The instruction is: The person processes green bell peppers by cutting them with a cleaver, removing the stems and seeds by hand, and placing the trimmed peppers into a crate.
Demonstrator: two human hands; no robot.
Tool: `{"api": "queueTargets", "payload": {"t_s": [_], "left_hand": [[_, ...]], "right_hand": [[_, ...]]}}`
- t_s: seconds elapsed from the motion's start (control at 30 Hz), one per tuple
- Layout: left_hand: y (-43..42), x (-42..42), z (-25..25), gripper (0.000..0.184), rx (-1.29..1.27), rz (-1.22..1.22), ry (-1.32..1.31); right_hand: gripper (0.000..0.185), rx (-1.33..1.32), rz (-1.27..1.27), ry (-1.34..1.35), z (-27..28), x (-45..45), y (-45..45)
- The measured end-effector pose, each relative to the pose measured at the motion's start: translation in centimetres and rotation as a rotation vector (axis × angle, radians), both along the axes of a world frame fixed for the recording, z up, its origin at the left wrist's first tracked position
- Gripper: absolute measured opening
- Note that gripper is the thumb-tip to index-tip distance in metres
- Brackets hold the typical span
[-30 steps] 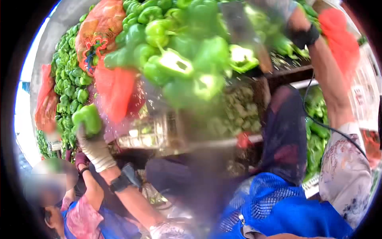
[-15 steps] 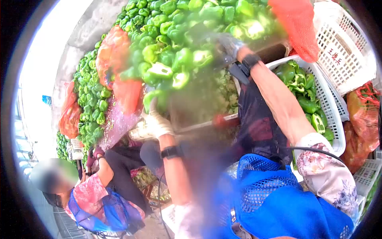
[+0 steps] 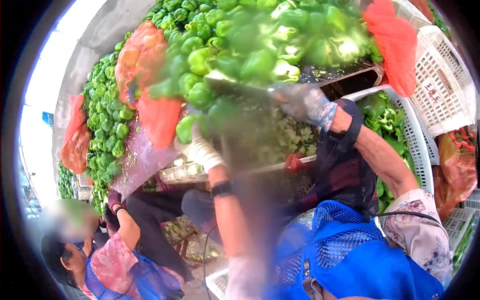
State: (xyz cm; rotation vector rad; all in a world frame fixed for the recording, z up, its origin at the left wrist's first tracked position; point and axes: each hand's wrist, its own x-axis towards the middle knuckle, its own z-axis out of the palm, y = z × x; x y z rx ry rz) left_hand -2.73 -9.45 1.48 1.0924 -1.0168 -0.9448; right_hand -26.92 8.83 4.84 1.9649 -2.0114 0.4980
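My gloved left hand (image 3: 201, 150) is closed on a green pepper (image 3: 189, 128) at the near edge of the pepper heap (image 3: 230, 30). To its right, my gloved right hand (image 3: 306, 104) grips a knife (image 3: 230, 88), whose dark blade points left across the front of the heap. Several cut peppers with pale insides (image 3: 286, 71) lie on the heap beyond the knife. Below my hands is a container of pale green pieces (image 3: 297, 135). A blurred smear covers the middle of the view and hides part of the area between my hands.
At the left a co-worker (image 3: 112, 250) in a pink shirt and blue vest sits with gloved hands near the peppers. A white crate (image 3: 422, 145) of green peppers stands right of my leg. Red mesh bags (image 3: 395, 50) and a stacked white crate (image 3: 442, 82) are farther right.
My right hand has come back from the heap toward me, and the knife now shows pointing left. My left hand still holds a green pepper. The head view has shifted.
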Motion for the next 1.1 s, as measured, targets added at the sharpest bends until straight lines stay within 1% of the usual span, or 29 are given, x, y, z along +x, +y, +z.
{"api": "queueTargets", "payload": {"t_s": [0.07, 0.1, 0.13, 0.2, 0.23, 0.27, 0.33, 0.37, 0.47, 0.5, 0.53, 0.57, 0.6, 0.63, 0.73, 0.77, 0.87, 0.9, 0.97, 1.0, 1.03, 1.07, 1.1], "left_hand": [[0.9, -1.3, 1.2, 0.078, -0.023, -0.013, -0.118], [1.0, -1.2, 1.6, 0.078, -0.078, 0.053, -0.363], [0.6, -1.1, 1.0, 0.071, -0.116, 0.078, -0.411], [0.5, -0.3, 1.3, 0.062, 0.015, 0.012, -0.307], [0.7, 0.3, 1.6, 0.054, 0.052, -0.052, -0.246], [0.7, 0.8, 1.4, 0.052, 0.078, -0.085, -0.2], [0.0, 1.7, 0.6, 0.048, 0.125, -0.149, -0.104], [0.0, 1.8, 0.3, 0.043, 0.089, -0.138, -0.139], [0.0, 2.5, -0.3, 0.045, 0.128, -0.146, -0.225], [-0.3, 2.7, -1.1, 0.048, 0.023, -0.08, -0.319], [0.7, 2.7, -0.2, 0.048, 0.08, -0.109, -0.255], [1.9, 2.4, 0.6, 0.049, 0.136, -0.138, -0.186], [3.0, 2.0, 1.8, 0.05, 0.192, -0.167, -0.114], [3.4, 1.8, 2.4, 0.051, 0.209, -0.148, -0.148], [4.5, 1.6, 4.3, 0.056, 0.181, -0.075, -0.354], [3.7, 1.7, 3.4, 0.059, 0.146, -0.038, -0.419], [3.7, 1.5, 4.0, 0.057, 0.155, -0.032, -0.414], [3.9, 1.5, 4.5, 0.054, 0.186, -0.031, -0.437], [3.3, 1.5, 3.6, 0.054, 0.185, -0.029, -0.439], [2.9, 1.5, 3.4, 0.054, 0.179, -0.027, -0.439], [3.6, 1.4, 4.5, 0.056, 0.16, -0.031, -0.423], [4.0, 1.5, 4.5, 0.057, 0.093, -0.033, -0.533], [4.4, 1.8, 4.5, 0.058, 0.02, -0.043, -0.654]], "right_hand": [[0.042, -0.002, -0.043, -0.164, 1.6, -0.5, 0.1], [0.041, -0.001, -0.06, -0.227, 2.1, -0.3, 0.4], [0.041, -0.001, -0.078, -0.289, 2.7, 0.0, 0.7], [0.042, 0.055, -0.122, -0.376, 0.7, 0.4, 0.2], [0.044, -0.018, -0.062, -0.461, -0.6, 0.5, 0.3], [0.045, -0.09, -0.004, -0.546, -2.0, 0.7, 0.5], [0.047, -0.136, -0.02, -0.581, -0.8, 2.7, 1.2], [0.048, -0.106, -0.088, -0.529, 2.9, 5.8, 2.2], [0.052, -0.264, -0.003, -0.465, 2.1, 8.4, 2.1], [0.052, -0.286, 0.04, -0.536, 2.0, 9.3, 1.8], [0.053, -0.307, 0.081, -0.606, 1.8, 10.0, 1.6], [0.053, -0.322, 0.155, -0.395, 1.0, 9.9, 0.9], [0.053, -0.286, 0.13, -0.398, 1.5, 10.2, 0.8], [0.053, -0.25, 0.106, -0.4, 2.3, 10.8, 0.7], [0.05, -0.21, 0.051, -0.405, 5.6, 12.4, 0.6], [0.048, -0.21, 0.032, -0.405, 6.3, 12.8, 0.5], [0.04, -0.357, 0.049, -0.34, 6.9, 14.8, 0.2], [0.038, -0.29, 0.075, -0.385, 3.0, 15.3, -0.5], [0.036, -0.193, 0.141, -0.493, -4.1, 16.3, -2.6], [0.036, -0.154, 0.132, -0.404, -3.9, 16.4, -3.4], [0.035, -0.119, 0.125, -0.315, -3.6, 16.7, -4.1], [0.035, -0.061, 0.067, -0.08, 0.0, 16.7, -3.6], [0.036, -0.043, 0.044, 0.041, 1.6, 16.8, -3.5]]}}
